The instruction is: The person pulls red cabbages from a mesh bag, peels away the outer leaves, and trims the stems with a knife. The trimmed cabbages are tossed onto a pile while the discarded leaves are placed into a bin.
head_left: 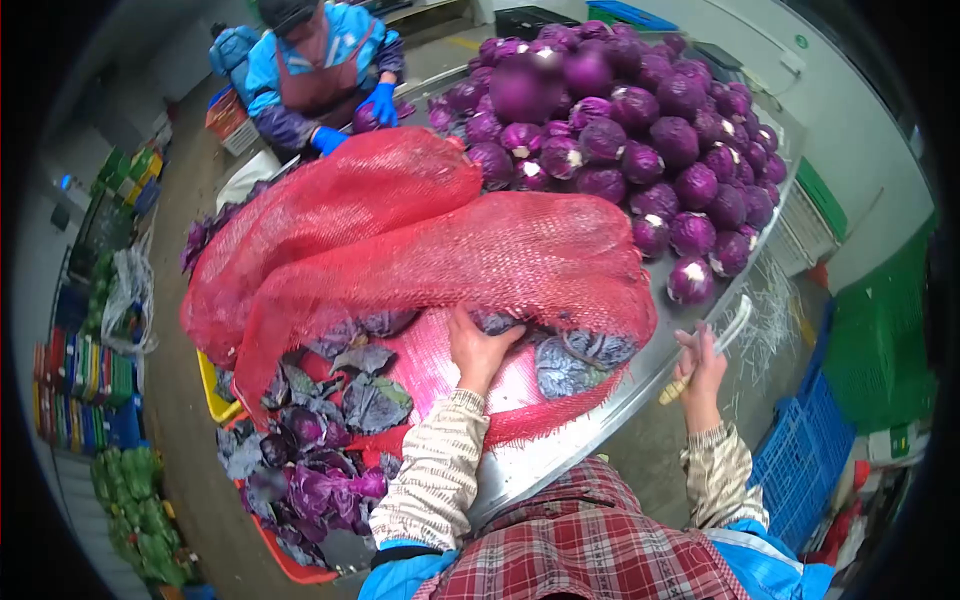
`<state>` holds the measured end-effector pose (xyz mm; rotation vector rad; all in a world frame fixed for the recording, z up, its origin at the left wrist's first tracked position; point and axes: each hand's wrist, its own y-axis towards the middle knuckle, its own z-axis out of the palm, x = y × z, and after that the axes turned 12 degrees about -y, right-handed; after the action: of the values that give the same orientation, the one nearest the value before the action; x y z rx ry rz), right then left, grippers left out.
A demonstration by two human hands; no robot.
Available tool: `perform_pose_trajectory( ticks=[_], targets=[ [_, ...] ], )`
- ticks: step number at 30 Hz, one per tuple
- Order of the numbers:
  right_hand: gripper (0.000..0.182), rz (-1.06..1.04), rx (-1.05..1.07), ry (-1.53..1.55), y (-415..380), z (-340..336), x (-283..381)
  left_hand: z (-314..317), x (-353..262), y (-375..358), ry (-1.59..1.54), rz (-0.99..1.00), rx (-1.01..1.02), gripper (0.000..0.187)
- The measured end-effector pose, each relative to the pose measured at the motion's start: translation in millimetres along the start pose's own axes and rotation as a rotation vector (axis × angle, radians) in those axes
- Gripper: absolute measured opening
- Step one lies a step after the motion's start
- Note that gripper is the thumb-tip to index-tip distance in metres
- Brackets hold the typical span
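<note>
"Knife [738, 322]: which hand?"

"Right hand [703, 368], closed round the yellowish handle [674, 390], near right. Left hand [481, 347] open, thumb spread, against dark cabbage [494, 322] at red mesh sack [500, 245]'s near edge."

"Around that?"

"Second sack [340, 200] alongside, left. Trimmed purple cabbages [675, 142] heaped far right on metal table [535, 462]. Loose leaves [325, 490] near left."

"Beyond?"

"Co-worker [325, 70] far left, blue gloves [382, 104] at another cabbage [367, 118]."

A red-and-white plaid apron [570, 545] covers bright blue clothing [768, 562] with cream, dark-striped sleeve covers [432, 465] at left and right.
</note>
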<state>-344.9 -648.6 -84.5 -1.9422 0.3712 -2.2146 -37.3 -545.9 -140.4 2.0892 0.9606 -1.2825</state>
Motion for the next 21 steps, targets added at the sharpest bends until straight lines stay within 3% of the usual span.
perform_pose_trajectory(
  ticks=[3,6,8,10,12,14,16,18,21],
  targets=[
    [0.038,-0.419,0.186,-0.285,-54,27,5,-9,29,-9,-0.201,0.055,-0.066,0.093],
    [0.035,-0.257,0.703,-0.528,-111,55,0,-66,36,-57,-0.338,-0.071,-0.043,0.093],
    [0.041,-0.058,0.909,-0.805,-135,74,-26,-121,44,-98,-0.188,0.062,-0.074,0.094],
    [0.039,-0.034,1.067,-1.005,-155,90,-47,-187,36,-134,-0.030,0.121,-0.056,0.095],
    [0.036,-0.080,1.211,-0.756,-178,114,-63,-246,48,-164,0.151,0.247,-0.003,0.097],
    [0.036,-0.315,1.399,-0.814,-196,143,-90,-292,65,-195,0.347,0.176,0.102,0.097],
    [0.036,-0.410,1.567,-0.987,-218,171,-125,-318,95,-227,0.578,0.105,0.185,0.100],
    [0.032,-0.673,1.592,-0.863,-251,195,-147,-334,89,-244,0.603,0.030,0.177,0.102],
    [0.024,-0.985,1.546,-0.944,-283,230,-170,-308,109,-269,0.325,-0.212,-0.335,0.105]
  ],
)
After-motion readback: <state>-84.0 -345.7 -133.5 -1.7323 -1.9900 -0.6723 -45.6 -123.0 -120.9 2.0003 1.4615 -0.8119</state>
